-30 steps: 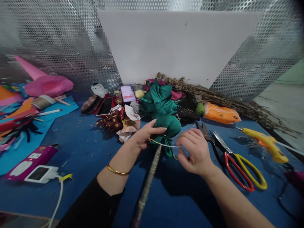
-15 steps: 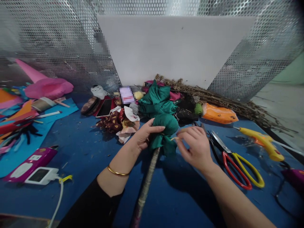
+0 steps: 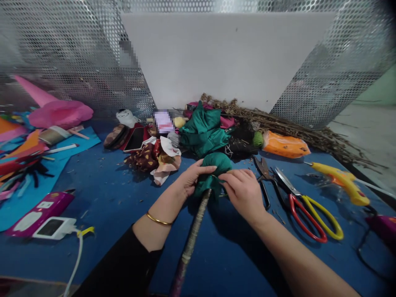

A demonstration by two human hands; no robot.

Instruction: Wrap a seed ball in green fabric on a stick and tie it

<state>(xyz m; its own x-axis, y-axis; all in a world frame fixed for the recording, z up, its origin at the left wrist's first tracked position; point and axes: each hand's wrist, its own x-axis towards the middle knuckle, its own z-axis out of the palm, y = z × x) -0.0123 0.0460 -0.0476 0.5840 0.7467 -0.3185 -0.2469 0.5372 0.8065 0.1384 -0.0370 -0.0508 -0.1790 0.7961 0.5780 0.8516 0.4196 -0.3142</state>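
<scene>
A rounded bundle of green satin cloth (image 3: 218, 161) is gathered over the top of a wrapped stick (image 3: 195, 231), which slants down toward me. My left hand (image 3: 193, 177) is closed round the bundle's left side, its thumb lying across the gathered neck. My right hand (image 3: 243, 192) pinches at the right side of that neck, fingers touching the cloth. A bit of thin pale strand (image 3: 223, 195) shows below the right fingers; most of it is hidden. Beyond the bundle lies more crumpled green cloth (image 3: 204, 130).
Right of my hands lie pliers (image 3: 264, 169), scissors with red and yellow handles (image 3: 306, 214) and a yellow glue gun (image 3: 338, 179). Dry twigs (image 3: 278, 121) and an orange packet (image 3: 286, 145) are behind. To the left are brown patterned cloth (image 3: 142, 159), a pink hat (image 3: 62, 113) and a corded device (image 3: 54, 227).
My right hand has moved left, bringing the pale strand in against the neck of the bundle. My left hand keeps its hold. The pliers are now more exposed.
</scene>
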